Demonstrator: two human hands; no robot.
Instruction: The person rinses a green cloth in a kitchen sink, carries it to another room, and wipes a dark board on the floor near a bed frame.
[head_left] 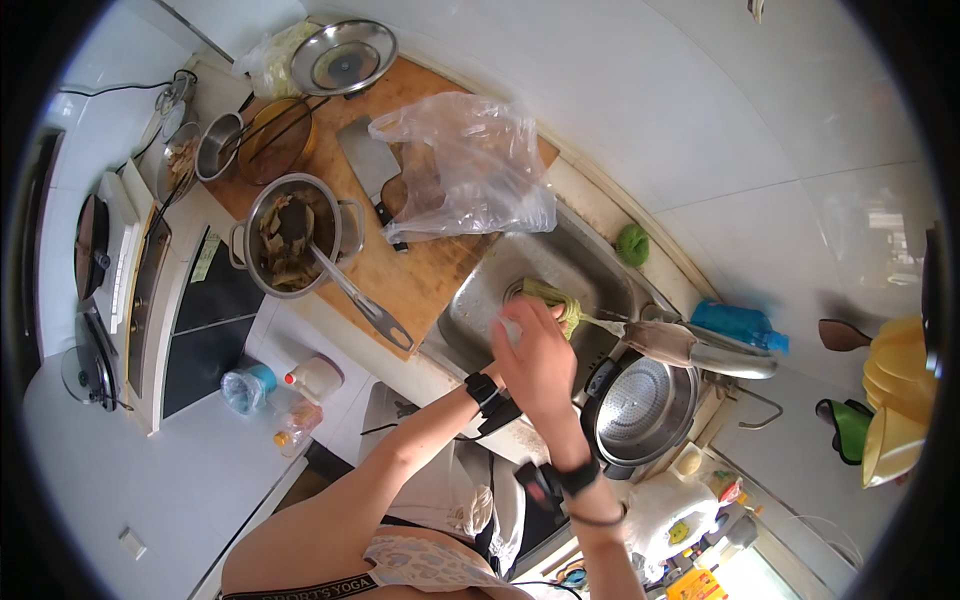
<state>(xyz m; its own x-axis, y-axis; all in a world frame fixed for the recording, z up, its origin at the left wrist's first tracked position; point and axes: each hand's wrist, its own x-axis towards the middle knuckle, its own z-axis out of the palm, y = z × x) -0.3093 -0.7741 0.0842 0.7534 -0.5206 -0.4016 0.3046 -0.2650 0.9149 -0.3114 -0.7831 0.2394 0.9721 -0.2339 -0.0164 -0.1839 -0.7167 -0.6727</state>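
Observation:
Both my hands are over the steel sink [475,300]. My right hand [540,365] is closed at the near end of a pale green, ribbed bundle that looks like a vegetable [553,300]. Most of my left hand [497,368] is hidden behind the right one, so its fingers do not show. From the tap [660,342] at the right, a stream of water runs onto the green bundle. What lies under my palms cannot be seen.
Left of the sink, a wooden board [400,295] bears a pot of food with a ladle [285,240], a cleaver [368,165] and a clear plastic bag [470,165]. A steel pan [645,405] sits right of my hands. A green scrubber [632,244] lies behind the sink.

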